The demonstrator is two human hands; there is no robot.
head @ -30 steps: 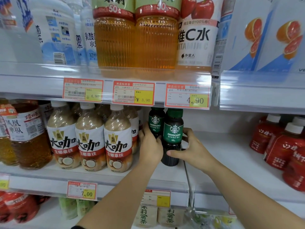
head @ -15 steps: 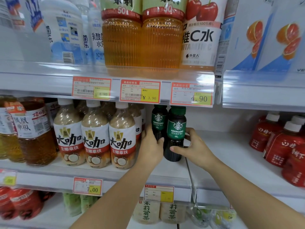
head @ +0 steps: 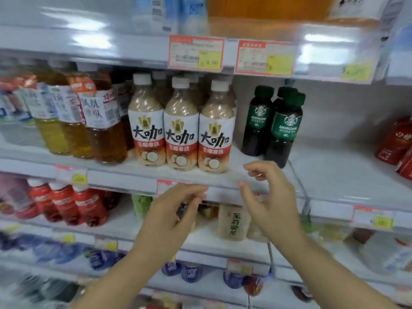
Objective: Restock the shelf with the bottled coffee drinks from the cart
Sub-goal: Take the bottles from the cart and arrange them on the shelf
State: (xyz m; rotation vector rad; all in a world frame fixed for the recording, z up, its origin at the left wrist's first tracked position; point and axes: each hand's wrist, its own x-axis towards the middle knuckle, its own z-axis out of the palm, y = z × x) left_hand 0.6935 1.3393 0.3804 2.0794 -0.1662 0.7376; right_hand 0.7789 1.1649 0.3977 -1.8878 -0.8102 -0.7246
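Three dark bottled coffee drinks with green labels stand on the middle shelf (head: 330,175): one at the left (head: 256,121), one in front at the right (head: 284,130), a third half hidden behind them. My left hand (head: 169,217) and my right hand (head: 269,201) hover in front of the shelf edge, below the bottles, fingers loosely curled and holding nothing. Neither hand touches a bottle. The cart is out of view.
Three milk-coffee bottles (head: 180,128) stand just left of the coffee drinks, tea bottles (head: 98,121) further left. Red bottles (head: 399,143) sit at the right end of the shelf. A clear divider (head: 298,181) runs beside the dark bottles. Shelves above and below hold more drinks.
Both hands have let go of the coffee bottles and drawn back toward me and downward. The view has shifted down and to the right, with motion blur.
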